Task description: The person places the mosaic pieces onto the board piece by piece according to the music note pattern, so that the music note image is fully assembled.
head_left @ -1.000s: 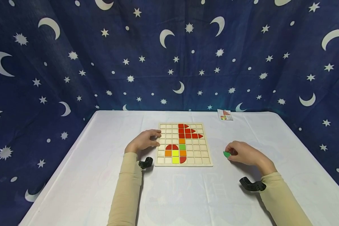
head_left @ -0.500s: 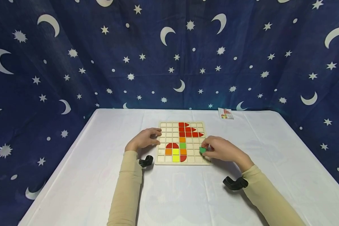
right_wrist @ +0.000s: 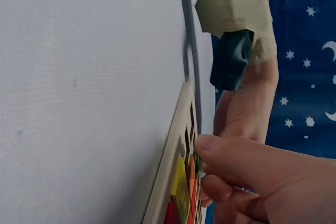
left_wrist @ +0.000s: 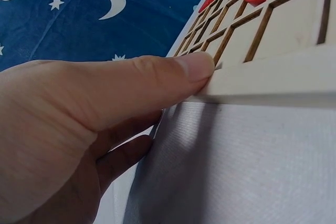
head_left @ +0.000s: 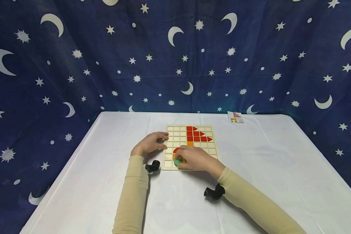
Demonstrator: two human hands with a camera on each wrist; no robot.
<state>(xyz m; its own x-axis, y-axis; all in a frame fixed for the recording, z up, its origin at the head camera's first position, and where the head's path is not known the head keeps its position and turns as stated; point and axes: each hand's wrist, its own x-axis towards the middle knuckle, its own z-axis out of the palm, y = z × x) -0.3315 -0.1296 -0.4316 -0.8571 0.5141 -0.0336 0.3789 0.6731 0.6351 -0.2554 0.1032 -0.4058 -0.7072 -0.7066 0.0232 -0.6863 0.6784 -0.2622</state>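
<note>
A wooden grid board [head_left: 170, 139] lies on the table. Red squares and pointed pieces [head_left: 196, 138] form stepped rows at its upper right, above an orange square [head_left: 190, 143]. My right hand [head_left: 196, 158] pinches a green piece with a rounded edge [head_left: 176, 161] between thumb and fingers, low over the board's lower left cells. It covers several coloured pieces, but a yellow square [right_wrist: 180, 190] shows in the right wrist view. My left hand [head_left: 149, 144] rests at the board's left side, its straight thumb touching the rim [left_wrist: 273, 77] in the left wrist view.
A small printed card [head_left: 235, 117] with a coloured grid picture lies at the table's back edge. White cloth covers the table [head_left: 175, 201]. A dark blue curtain [head_left: 152, 71] with moons and stars hangs behind. Black camera mounts [head_left: 214, 193] stick out from both wrists.
My right hand has carried the green piece left, from the table right of the board across to the board's lower left. My left hand has stayed at the board's side.
</note>
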